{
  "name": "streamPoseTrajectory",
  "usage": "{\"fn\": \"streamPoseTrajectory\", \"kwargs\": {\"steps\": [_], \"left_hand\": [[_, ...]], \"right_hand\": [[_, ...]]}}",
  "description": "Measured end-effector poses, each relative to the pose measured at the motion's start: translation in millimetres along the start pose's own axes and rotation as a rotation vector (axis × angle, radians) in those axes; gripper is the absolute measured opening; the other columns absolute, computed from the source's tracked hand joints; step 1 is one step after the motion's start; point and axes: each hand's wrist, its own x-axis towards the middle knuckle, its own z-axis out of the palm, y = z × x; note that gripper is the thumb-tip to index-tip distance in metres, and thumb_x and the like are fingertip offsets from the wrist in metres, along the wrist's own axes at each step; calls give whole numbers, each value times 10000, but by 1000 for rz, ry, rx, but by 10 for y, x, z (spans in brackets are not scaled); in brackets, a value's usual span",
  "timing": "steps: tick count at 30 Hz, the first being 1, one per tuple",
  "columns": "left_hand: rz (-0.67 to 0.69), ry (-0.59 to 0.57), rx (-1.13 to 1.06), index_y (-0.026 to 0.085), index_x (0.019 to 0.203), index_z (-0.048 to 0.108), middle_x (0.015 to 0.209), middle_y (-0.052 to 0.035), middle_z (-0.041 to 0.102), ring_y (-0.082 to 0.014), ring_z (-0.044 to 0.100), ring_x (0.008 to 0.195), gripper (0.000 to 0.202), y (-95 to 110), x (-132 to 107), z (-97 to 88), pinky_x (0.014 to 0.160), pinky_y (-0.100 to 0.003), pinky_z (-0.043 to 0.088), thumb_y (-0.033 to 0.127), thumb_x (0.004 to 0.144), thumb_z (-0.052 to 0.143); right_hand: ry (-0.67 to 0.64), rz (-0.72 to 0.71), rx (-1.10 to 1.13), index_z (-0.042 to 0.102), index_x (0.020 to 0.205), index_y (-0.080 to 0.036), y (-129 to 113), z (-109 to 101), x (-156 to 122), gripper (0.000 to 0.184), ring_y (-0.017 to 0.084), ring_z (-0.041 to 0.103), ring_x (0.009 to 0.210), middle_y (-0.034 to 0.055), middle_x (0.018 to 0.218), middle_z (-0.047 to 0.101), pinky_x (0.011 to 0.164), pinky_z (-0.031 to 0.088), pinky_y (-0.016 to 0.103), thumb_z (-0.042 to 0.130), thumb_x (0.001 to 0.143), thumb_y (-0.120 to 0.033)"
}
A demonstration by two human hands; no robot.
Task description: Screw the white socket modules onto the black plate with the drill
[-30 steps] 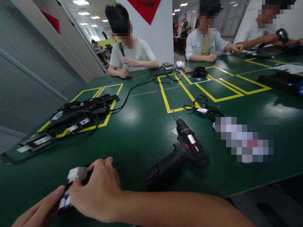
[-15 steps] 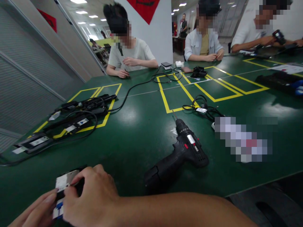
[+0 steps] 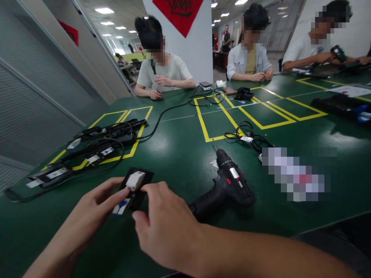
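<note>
A small flat black part (image 3: 135, 202) with a white label on top and a white-and-blue label below is held up in front of me; I cannot make out its exact kind. My left hand (image 3: 98, 200) grips it from the left, thumb across its front. My right hand (image 3: 168, 216) is at its right side, index fingertip against the edge and thumb apart below. To the right, a black cordless drill (image 3: 232, 181) lies on its side, bit pointing away, its handle end partly behind my right hand.
Black parts with cables (image 3: 104, 143) lie within yellow tape at left on the green table (image 3: 174, 154). A blurred-out power strip (image 3: 261, 157) with a coiled cable (image 3: 246, 131) lies right of the drill. Three people (image 3: 176, 69) sit across the table.
Both hands have moved right and away from me with the black part, lifting it. The right thumb has come off the part. The view has shifted slightly.
</note>
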Motion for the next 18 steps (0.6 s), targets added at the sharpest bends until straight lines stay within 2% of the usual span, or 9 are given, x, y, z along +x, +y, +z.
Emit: {"fn": "streamPoseTrajectory", "kwargs": {"steps": [2, 4, 7, 10, 14, 18], "left_hand": [[75, -40, -47, 319, 1103, 520, 1014, 120, 645, -173, 578, 981, 296, 214, 201, 64, 858, -302, 443, 494, 865, 502], [178, -175, -84, 269, 1142, 511, 1049, 51, 643, -191, 606, 932, 352, 383, 434, 172, 802, -312, 468, 468, 852, 534], [359, -328, -48, 208, 1099, 556, 1020, -18, 648, -205, 616, 899, 407, 546, 796, 402, 789, -327, 477, 471, 793, 610], [553, -382, 63, 192, 1059, 596, 1055, -52, 624, -214, 589, 955, 407, 657, 1086, 646, 834, -338, 461, 475, 768, 628], [679, -402, 213, 189, 1055, 608, 1075, -65, 600, -221, 562, 976, 425, 766, 1293, 837, 846, -343, 446, 489, 755, 634], [722, -461, 218, 203, 1130, 583, 1113, -65, 597, -212, 557, 1003, 396, 829, 1339, 844, 887, -345, 428, 430, 806, 589]], "right_hand": [[54, -26, 12, 510, 1189, -187, 87, -262, -186, 334, 212, 583, 1015, 80, 1099, 602, 902, 514, 385, 510, 857, -222], [136, -98, 9, 533, 1144, -192, 218, -458, -405, 295, 166, 574, 1024, 52, 1078, 612, 933, 495, 324, 499, 852, -160], [282, -202, -92, 501, 1183, -173, 467, -647, -744, 367, 129, 575, 1038, 55, 1089, 623, 936, 492, 266, 499, 826, -83], [339, -279, -186, 494, 1212, -147, 713, -770, -1036, 447, 151, 588, 1053, 84, 1096, 638, 901, 524, 291, 517, 783, -25], [456, -330, -300, 514, 1219, -134, 967, -885, -1286, 502, 182, 610, 1048, 94, 1071, 663, 876, 536, 333, 535, 744, 25], [573, -283, -272, 495, 1249, -130, 1126, -913, -1391, 522, 200, 648, 970, 103, 1016, 672, 821, 555, 365, 523, 756, 38]]}}
